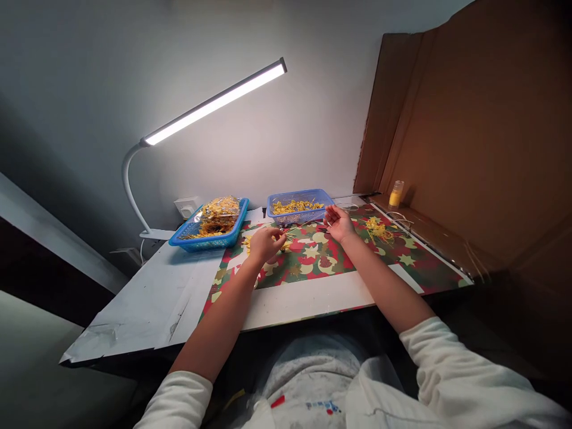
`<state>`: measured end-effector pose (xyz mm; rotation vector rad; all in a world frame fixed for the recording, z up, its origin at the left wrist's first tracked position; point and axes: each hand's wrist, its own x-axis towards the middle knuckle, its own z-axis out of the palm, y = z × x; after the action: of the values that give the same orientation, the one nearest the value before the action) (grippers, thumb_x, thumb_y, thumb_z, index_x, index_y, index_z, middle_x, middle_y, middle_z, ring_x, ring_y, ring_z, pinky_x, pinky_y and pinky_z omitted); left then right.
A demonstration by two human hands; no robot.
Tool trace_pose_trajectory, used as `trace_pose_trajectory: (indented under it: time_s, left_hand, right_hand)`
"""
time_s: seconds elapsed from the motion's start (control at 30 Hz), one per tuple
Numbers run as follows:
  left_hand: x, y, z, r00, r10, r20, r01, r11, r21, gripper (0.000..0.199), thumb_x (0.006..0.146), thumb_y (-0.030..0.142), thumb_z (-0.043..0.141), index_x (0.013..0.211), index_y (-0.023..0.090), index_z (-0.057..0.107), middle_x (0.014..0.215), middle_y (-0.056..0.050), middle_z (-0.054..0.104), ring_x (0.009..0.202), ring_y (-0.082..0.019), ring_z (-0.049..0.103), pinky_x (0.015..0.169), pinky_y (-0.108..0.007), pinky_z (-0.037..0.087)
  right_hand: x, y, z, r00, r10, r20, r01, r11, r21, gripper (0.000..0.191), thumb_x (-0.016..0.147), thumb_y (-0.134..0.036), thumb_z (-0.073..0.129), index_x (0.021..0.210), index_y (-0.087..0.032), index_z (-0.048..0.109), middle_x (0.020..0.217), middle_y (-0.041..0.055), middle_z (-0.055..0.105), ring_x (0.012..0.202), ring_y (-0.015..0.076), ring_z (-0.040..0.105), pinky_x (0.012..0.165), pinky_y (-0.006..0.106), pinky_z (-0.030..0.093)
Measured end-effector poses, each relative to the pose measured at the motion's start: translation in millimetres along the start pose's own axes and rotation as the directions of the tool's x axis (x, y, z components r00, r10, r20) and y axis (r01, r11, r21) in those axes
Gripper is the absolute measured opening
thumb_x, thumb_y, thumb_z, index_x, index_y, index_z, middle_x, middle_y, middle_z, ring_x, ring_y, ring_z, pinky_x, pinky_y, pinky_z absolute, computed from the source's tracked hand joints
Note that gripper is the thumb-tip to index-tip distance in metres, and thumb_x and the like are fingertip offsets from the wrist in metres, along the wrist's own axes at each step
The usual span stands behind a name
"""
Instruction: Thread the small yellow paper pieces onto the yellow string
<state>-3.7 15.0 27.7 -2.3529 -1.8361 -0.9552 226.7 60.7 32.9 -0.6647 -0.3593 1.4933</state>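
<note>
My left hand (267, 243) is closed over the patterned mat (326, 262), its thumb and fingers pinched on a thin cord (308, 223). The cord runs from there toward my right hand (338, 223), which is raised near the front right corner of the blue-violet basket (300, 217). My right fingers are curled with their tips together on the thin cord. Yellow pieces (247, 243) lie beside and partly behind my left hand. Golden pieces (297, 207) fill the bottom of the basket.
A blue basket (209, 241) with golden pieces and a clear bag stands at the back left, beside a lit lamp (218, 102). Yellow strands (379, 229) lie on the mat's right. A small yellow bottle (395, 195) stands by the cardboard wall (482, 143).
</note>
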Motion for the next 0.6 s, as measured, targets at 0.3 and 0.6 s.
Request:
trace_pose_trajectory:
  time_s: [0.3,0.6]
  left_hand:
    - [-0.2,0.1,2.1,0.987,0.158,0.028,-0.157,0.987,-0.029,0.024,0.077,0.033,0.053,0.060,0.019,0.062,0.062,-0.002,0.062,0.059,-0.014,0.050,0.057,-0.027,0.032]
    - [-3.0,0.1,3.8,0.935,0.323,0.145,-0.310,0.945,-0.104,0.014,0.071,0.020,0.053,0.068,0.021,0.067,0.075,-0.004,0.069,0.074,-0.018,0.058,0.069,-0.029,0.041]
  right_hand:
    - [4.3,-1.9,-3.6,0.999,-0.043,0.019,0.044,0.999,-0.026,0.011,0.079,-0.019,0.062,0.069,-0.023,0.061,0.064,-0.0069,0.070,0.054,0.0068,0.060,0.057,0.021,0.047]
    - [22.1,2.8,-16.3,0.975,-0.192,-0.114,0.166,0.965,-0.201,0.007,0.073,-0.024,0.062,0.067,-0.023,0.058,0.059,-0.0054,0.067,0.049,0.0072,0.058,0.047,0.020,0.045]
